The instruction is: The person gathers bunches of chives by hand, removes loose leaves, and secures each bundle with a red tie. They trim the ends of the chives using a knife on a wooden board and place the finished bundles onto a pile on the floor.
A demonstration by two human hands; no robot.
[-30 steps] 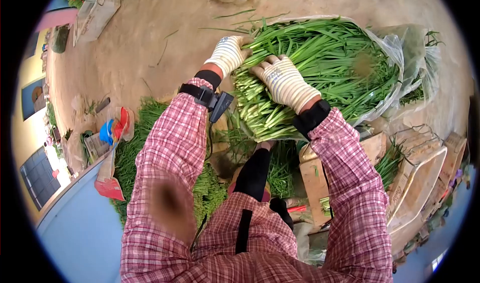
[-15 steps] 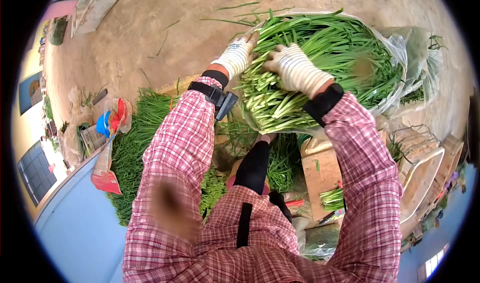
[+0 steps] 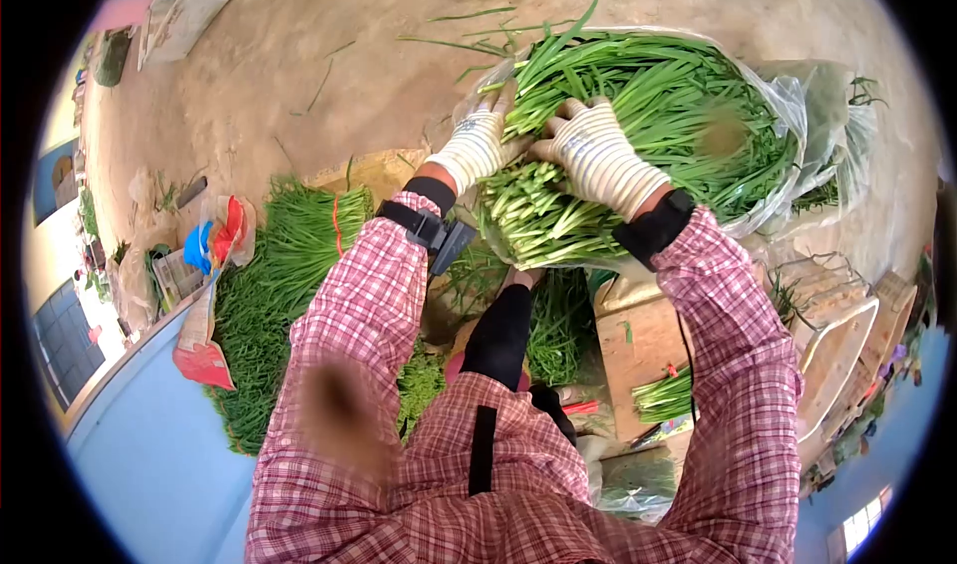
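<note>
A thick bundle of green chives lies in a clear plastic bag in front of me, pale cut ends toward me. My left hand, in a white knit glove, presses against the bundle's left side at the bag's edge. My right hand, gloved too, lies on top of the stalks near the cut ends and grips them. Both arms wear a pink plaid shirt, with a black device strapped to the left wrist.
More chives are heaped on the ground at left, and a small tied bunch lies on a cardboard box. Wire-framed crates stand at right. Bare dirt floor lies ahead, with coloured bags at left.
Both hands have slid along the bundle: the left moved toward the bag's edge, the right shifted further onto the top of the stalks. The bundle sits slightly higher in view.
</note>
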